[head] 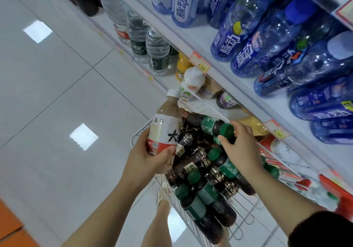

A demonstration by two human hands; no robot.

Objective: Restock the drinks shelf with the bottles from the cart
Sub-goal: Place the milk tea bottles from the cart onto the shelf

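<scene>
My left hand (150, 159) grips a beige drink bottle (165, 124) with a white cap and a red-and-white label, held upright over the near corner of the white wire cart (242, 208). My right hand (242, 147) closes on the green cap end of a dark bottle (208, 124) with a green label, which lies tilted above the pile. Several more dark green-capped bottles (206, 195) lie heaped in the cart.
The white drinks shelf (225, 82) runs along the right, carrying blue bottles (267, 36) above and water bottles (152, 46), juice and milk drinks lower down. Price tags (200, 62) hang on the shelf edges. Grey tiled floor (57, 94) lies to the left; my foot shows beneath the cart.
</scene>
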